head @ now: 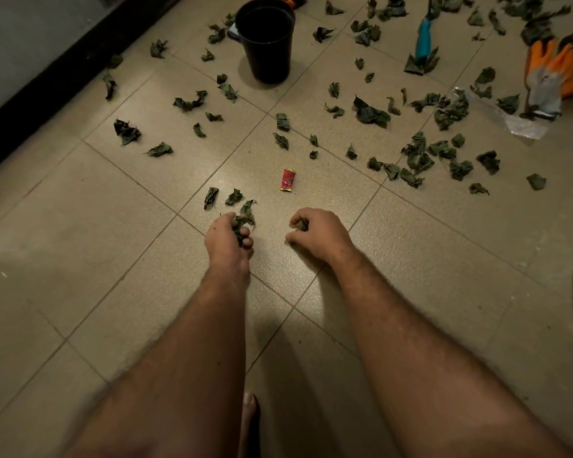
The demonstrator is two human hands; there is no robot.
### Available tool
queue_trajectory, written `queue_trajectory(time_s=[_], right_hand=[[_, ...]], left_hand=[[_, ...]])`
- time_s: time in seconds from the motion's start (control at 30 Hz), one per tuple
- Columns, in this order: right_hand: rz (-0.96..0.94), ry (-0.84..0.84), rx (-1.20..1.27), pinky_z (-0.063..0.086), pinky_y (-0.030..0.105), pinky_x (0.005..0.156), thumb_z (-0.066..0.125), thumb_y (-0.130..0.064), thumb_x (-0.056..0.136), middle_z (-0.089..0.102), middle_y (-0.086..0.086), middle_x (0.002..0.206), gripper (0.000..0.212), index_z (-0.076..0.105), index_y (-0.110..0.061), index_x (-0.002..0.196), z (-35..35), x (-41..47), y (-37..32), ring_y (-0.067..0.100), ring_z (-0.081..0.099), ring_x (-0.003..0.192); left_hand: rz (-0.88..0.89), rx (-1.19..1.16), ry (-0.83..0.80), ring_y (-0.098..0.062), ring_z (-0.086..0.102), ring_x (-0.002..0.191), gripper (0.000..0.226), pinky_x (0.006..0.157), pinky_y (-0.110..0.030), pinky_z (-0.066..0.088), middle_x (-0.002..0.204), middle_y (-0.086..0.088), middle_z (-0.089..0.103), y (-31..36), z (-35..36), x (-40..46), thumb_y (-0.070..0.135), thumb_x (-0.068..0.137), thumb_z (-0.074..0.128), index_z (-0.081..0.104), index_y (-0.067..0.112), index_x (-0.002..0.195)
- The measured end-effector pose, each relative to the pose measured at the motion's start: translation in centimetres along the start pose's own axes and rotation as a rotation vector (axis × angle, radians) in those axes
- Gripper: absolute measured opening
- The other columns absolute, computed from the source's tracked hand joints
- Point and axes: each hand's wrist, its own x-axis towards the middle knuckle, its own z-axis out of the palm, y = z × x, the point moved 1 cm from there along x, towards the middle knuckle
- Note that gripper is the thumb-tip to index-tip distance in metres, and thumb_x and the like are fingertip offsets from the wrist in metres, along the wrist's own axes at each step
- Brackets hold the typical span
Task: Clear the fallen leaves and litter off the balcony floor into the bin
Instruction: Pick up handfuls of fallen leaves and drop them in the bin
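Dry dark-green leaves point(371, 114) lie scattered over the beige tiled floor, thickest at the right. A black bin point(268, 41) stands upright at the top centre. A red wrapper point(287, 180) lies on the tiles just beyond my hands. My left hand point(227, 234) holds a bunch of leaves point(245, 217) low over the floor. My right hand point(318, 231) rests on the tiles with its fingers curled round a small leaf point(303, 224). Two loose leaves point(222, 197) lie just beyond my left hand.
An orange and grey work glove point(548, 77) and a clear plastic wrapper point(516, 122) lie at the right. A teal-handled tool point(423, 39) lies among leaves at the top right. A dark threshold point(47, 90) borders the floor at the left. My bare foot point(248, 421) shows at the bottom.
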Motion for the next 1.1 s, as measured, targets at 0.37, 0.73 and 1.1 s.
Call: queue_trajectory(time_s=[0.37,0.73,1.1], right_hand=[[-0.041,-0.059,-0.023,0.049,0.033,0.068,0.068,-0.016,0.079,0.065,0.001,0.082,0.006,0.064,-0.012,0.079,1.0,0.4,0.4,0.016,0.059,0.078],[0.262,-0.167,1.485,0.033,0.021,0.041,0.043,-0.004,0.090,0.051,0.003,0.067,0.021,0.062,-0.005,0.099,0.2,0.5,-0.6,0.011,0.044,0.053],[0.282,-0.067,1.334,0.036,0.021,0.038,0.072,-0.023,0.089,0.055,0.001,0.065,0.022,0.054,-0.015,0.080,1.2,2.3,-2.7,0.011,0.053,0.054]], left_hand=[[0.348,0.681,0.190,-0.014,0.053,0.075,0.033,0.065,-0.025,0.040,0.083,0.001,0.058,0.5,0.5,1.6,0.045,0.087,0.068,0.060,0.014,0.094],[0.462,1.188,0.262,-0.026,0.059,0.113,0.050,0.083,-0.028,0.041,0.118,-0.010,0.066,0.6,2.1,1.5,0.041,0.086,0.073,0.059,0.009,0.122],[0.414,0.910,0.237,-0.020,0.051,0.068,0.018,0.056,-0.029,0.034,0.069,-0.002,0.054,1.7,-1.4,2.0,0.026,0.087,0.058,0.055,0.012,0.076]])
